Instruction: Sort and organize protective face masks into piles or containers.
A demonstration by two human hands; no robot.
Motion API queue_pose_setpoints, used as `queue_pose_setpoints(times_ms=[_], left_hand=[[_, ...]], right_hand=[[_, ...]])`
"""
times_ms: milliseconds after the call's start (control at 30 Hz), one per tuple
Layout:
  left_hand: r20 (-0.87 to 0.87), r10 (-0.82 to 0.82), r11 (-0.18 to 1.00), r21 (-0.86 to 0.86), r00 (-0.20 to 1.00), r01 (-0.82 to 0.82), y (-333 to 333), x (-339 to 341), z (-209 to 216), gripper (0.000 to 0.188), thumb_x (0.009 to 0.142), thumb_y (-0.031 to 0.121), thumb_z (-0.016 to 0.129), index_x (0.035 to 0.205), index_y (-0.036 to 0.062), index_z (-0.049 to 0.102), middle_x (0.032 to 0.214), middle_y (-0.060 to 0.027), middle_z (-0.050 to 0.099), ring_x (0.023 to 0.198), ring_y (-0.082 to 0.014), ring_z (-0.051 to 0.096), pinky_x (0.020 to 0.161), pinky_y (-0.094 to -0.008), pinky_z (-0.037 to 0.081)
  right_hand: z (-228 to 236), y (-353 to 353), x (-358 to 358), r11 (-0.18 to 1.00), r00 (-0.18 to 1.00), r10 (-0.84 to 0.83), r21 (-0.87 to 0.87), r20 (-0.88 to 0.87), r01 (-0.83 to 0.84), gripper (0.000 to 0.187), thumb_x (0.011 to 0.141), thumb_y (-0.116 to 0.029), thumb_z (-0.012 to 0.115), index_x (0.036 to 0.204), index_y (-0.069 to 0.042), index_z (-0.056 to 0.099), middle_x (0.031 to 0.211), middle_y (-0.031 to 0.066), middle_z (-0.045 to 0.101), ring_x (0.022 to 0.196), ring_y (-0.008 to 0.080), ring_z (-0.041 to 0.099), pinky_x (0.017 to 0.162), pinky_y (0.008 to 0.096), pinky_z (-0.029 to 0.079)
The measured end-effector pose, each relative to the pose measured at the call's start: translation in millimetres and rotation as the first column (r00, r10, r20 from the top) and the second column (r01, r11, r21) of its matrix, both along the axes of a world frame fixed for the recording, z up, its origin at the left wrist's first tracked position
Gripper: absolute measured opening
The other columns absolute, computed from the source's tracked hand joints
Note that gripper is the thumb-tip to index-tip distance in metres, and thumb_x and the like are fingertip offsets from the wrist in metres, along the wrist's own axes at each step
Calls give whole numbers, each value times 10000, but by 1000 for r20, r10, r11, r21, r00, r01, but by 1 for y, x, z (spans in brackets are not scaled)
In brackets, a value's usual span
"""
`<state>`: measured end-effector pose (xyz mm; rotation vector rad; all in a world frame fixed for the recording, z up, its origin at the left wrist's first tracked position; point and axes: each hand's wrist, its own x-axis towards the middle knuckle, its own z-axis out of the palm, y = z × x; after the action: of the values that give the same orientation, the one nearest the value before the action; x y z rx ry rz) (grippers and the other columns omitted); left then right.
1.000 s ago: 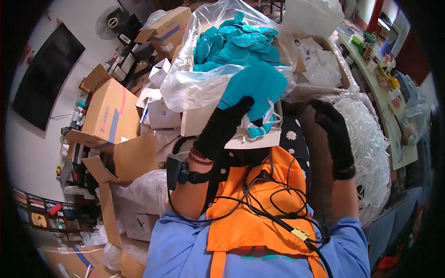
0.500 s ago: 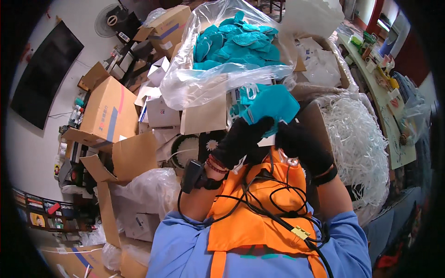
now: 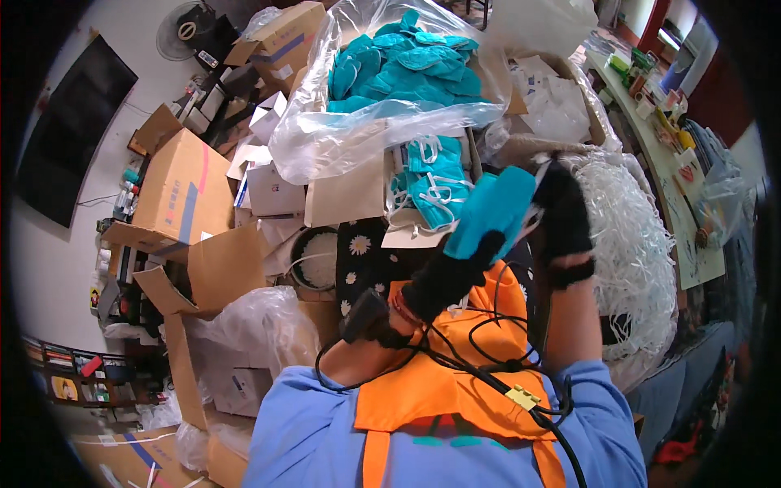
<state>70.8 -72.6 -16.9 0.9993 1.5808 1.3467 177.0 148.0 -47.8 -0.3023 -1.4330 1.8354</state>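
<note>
A teal face mask [image 3: 506,203], tilted upright, is held by my left hand [image 3: 455,281] in a black glove, its fingers closed round the lower end. My right hand [image 3: 563,207], also black-gloved and somewhat blurred, is raised just right of the mask. White strap shows between the mask's edge and that glove, and the fingers look pinched on it. Beyond my hands, a small open box [image 3: 390,236] contains finished-looking teal masks [image 3: 439,191] with white straps. Farther back, a heap of teal mask pieces [image 3: 407,69] fills a carton lined with clear plastic [image 3: 325,138].
A large bag of white straps [image 3: 622,260] stands on the right. Open cartons [image 3: 183,191] and white boxes [image 3: 277,191] crowd the left. A round tub [image 3: 316,264] sits beside a dark flowered cloth [image 3: 358,252]. A black cable [image 3: 480,366] loops across my orange apron [image 3: 423,398].
Both hands were together at the mask's lower edge. My right hand has moved up and right, while my left has dropped slightly with the mask, now turned more upright.
</note>
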Motion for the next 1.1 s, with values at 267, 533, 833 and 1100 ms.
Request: queue_pose_setpoints(times_ms=[267,533,833,1100], left_hand=[[56,-81,914,402,995,52,8,-4,-3,420,912,67,538,1314,29,422,1100,-95,552,796,-149,552,712,-292,496],[-120,154,861,503,981,-73,5,-29,14,245,914,296,578,1060,101,596,793,9,550,620,-75,524,521,-218,443],[-539,137,918,385,831,99,-4,0,-34,562,844,56,617,1364,78,405,1245,-76,523,1073,-200,526,897,-337,441],[-132,39,980,196,990,-12,-28,-17,4,478,869,39,577,1326,51,437,1179,-109,549,1046,-206,532,918,-339,426]], right_hand=[[94,-45,17,992,992,-74,110,102,63,265,927,-181,531,1138,-24,556,1028,73,612,943,158,577,863,294,466],[76,-92,24,726,797,571,-573,194,-381,353,924,-245,548,1207,-35,531,645,-44,478,548,77,466,521,226,391],[50,-53,-16,810,909,-370,546,191,215,274,913,-162,514,1141,-29,586,997,55,661,861,177,642,717,275,500],[23,-58,-24,717,904,-371,684,213,133,147,832,-150,611,730,-45,619,634,40,601,573,139,574,535,301,431]])
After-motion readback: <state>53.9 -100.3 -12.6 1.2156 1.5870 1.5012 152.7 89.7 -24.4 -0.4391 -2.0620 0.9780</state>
